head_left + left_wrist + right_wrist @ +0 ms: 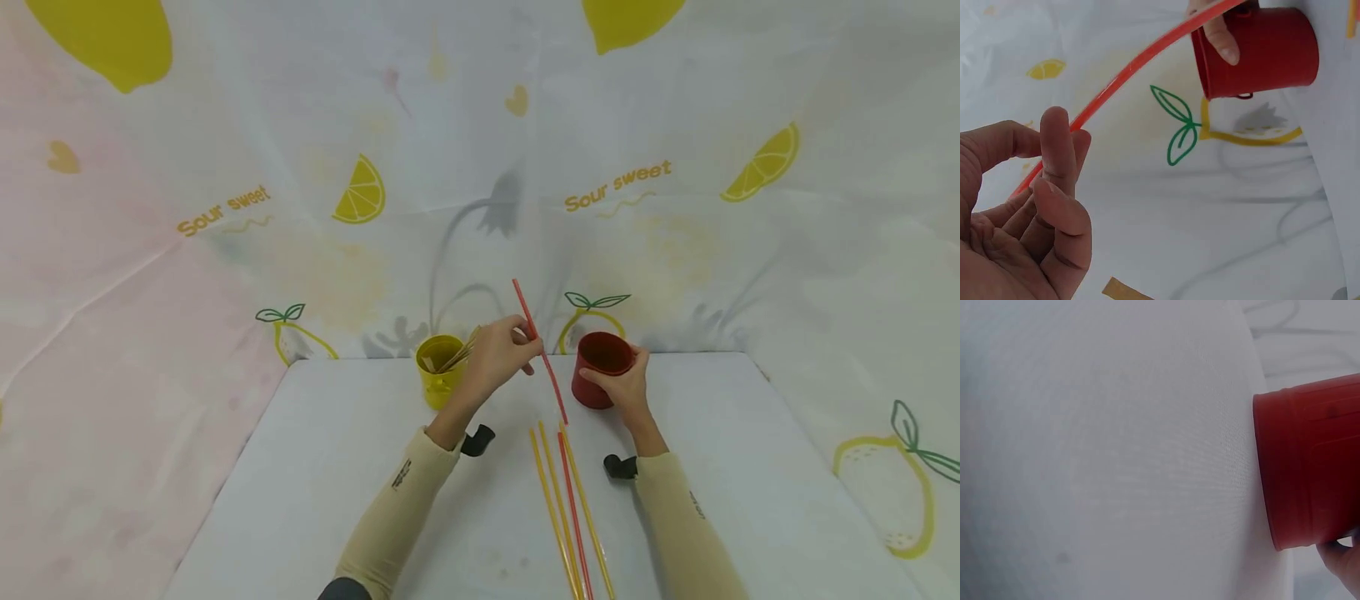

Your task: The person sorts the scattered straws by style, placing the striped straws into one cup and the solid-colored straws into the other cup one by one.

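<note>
My left hand point(501, 354) pinches a long thin red straw point(555, 385) between thumb and fingers. The straw slants in the air, its lower end above the table; the left wrist view shows it slightly bowed. To its right, my right hand point(626, 383) grips a small red bucket point(587, 387) by its side, thumb near the rim. The bucket is upright, and what lies deep inside cannot be made out. In the right wrist view the red bucket point(1316, 462) shows its lower wall, with only a bit of the hand visible.
A yellow bucket point(438, 390) with several light wooden sticks point(454, 360) stands behind my left wrist. Nearer me, several yellow straws point(551, 492) and one red straw point(573, 508) lie lengthwise on the white table point(300, 500). A lemon-print cloth point(450, 125) hangs behind the table.
</note>
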Available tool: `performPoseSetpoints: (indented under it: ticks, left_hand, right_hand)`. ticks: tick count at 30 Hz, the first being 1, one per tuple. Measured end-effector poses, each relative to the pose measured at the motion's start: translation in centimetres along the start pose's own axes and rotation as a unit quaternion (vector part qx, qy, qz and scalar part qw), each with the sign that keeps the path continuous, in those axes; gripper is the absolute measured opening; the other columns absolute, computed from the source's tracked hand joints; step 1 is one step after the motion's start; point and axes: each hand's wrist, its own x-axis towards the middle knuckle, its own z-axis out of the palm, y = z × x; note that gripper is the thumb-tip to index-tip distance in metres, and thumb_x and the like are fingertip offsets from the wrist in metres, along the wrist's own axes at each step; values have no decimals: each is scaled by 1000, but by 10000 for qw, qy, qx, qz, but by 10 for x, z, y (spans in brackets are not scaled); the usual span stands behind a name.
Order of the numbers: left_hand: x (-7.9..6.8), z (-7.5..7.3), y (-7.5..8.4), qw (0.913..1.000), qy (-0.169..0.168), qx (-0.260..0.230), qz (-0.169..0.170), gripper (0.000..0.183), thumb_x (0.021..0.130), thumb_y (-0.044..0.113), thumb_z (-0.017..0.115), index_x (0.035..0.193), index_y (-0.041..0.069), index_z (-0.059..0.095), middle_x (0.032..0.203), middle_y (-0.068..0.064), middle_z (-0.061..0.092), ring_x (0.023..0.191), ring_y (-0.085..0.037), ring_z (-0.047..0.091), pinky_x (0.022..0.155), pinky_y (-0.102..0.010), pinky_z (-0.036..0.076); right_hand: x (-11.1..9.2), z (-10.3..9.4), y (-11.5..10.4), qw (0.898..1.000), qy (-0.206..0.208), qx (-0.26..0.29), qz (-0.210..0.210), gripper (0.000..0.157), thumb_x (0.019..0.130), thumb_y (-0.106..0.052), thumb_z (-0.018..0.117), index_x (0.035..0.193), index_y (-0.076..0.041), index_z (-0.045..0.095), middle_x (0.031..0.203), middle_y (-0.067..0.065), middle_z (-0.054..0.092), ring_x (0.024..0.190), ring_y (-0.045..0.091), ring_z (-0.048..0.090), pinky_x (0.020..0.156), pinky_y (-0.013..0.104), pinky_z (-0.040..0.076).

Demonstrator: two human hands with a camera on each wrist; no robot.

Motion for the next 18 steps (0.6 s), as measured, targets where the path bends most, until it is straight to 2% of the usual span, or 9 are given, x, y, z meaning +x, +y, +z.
performPoseSetpoints:
  ticks: [7,13,18]
  left_hand:
    - [15,6,10,9948,771,74,654,9,92,21,65,94,12,66,84,-4,74,49,-4,62,46,-26,48]
    - [28,12,14,9899,1065,39,938,7,92,19,66,94,12,67,84,-5,74,48,-9,64,43,-25,47]
    - [34,21,13,9859,1288,52,1066,7,92,17,68,95,10,67,85,-6,74,46,-4,61,39,-24,42]
  right_hand:
    - [4,0,8,9999,-47,141,15,87,78,-3,81,140,-1,20,140,14,38,123,20,39,101,38,39]
    - [2,1,3,9999,-69,92,-28,85,79,-4,81,140,-1,21,141,15,38,124,21,39,101,38,39]
    - [3,0,2,9999,-42,119,11,85,78,-1,80,140,0,21,141,16,38,123,21,40,100,37,39]
